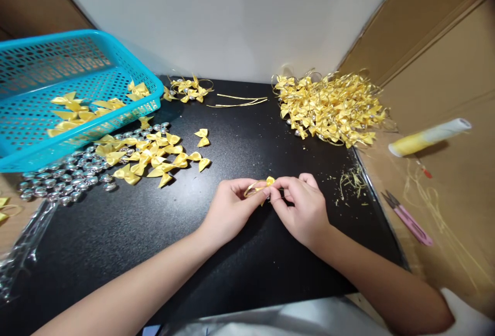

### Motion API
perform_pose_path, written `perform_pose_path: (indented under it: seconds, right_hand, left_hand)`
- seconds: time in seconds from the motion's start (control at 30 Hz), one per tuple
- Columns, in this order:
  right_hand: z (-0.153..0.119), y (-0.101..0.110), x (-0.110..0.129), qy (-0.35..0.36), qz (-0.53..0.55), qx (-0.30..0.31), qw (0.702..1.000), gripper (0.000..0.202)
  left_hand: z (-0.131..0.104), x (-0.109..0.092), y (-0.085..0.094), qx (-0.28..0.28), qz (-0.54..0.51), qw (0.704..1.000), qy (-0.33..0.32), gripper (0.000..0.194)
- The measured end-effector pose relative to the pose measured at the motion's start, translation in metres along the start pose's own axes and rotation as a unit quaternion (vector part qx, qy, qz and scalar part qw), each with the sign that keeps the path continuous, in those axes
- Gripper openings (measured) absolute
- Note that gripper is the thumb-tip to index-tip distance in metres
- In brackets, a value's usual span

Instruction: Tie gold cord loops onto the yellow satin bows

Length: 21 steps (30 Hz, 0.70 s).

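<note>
Over the front middle of the black tabletop [185, 222], both hands meet at a small yellow ribbon bow [270, 180] on a looped gold cord [251, 188]. My left hand [235, 204] is closed, pinching the cord and bow between thumb and fingers. From the other side, my right hand [301, 202] pinches at the same piece with thumb and forefinger. A small silver bead seems to sit under the bow, mostly hidden by the fingertips. Left of the hands lie loose yellow bows [149, 156] beside a spread of silver beads [69, 179].
A turquoise basket [131, 63] with more bows stands at the left. Finished-looking bow loops are heaped [332, 109] at the back right, with a smaller cluster [191, 88] back left. Gold cord lengths [240, 103] lie between. Pink thread snips [410, 222] and a yellow-white roll [429, 137] lie right.
</note>
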State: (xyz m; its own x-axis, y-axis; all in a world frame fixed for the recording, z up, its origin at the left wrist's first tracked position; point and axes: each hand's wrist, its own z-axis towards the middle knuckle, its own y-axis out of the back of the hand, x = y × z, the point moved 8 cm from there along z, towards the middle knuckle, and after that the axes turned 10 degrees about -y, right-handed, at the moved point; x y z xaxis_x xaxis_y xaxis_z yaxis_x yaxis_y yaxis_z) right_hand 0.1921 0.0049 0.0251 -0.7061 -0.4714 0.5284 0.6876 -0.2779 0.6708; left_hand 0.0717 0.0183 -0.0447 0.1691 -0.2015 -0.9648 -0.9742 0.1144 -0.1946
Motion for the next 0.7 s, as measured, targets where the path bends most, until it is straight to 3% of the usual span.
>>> perform_pose_path:
  seconds: [0.4, 0.57, 0.7]
  right_hand:
    - [0.002, -0.002, -0.007, -0.064, 0.0, 0.03, 0.997, 0.012]
    - [0.001, -0.006, -0.025, -0.175, 0.163, 0.094, 0.966, 0.009]
    - [-0.003, -0.01, -0.031, -0.198, 0.253, 0.147, 0.936, 0.01]
  left_hand:
    - [-0.001, -0.004, -0.002, -0.005, 0.052, 0.998, -0.031, 0.017]
    - [0.001, 0.001, 0.005, -0.029, -0.01, 0.999, 0.019, 0.016]
    - [0.004, 0.005, 0.012, -0.035, -0.046, 0.998, 0.036, 0.012]
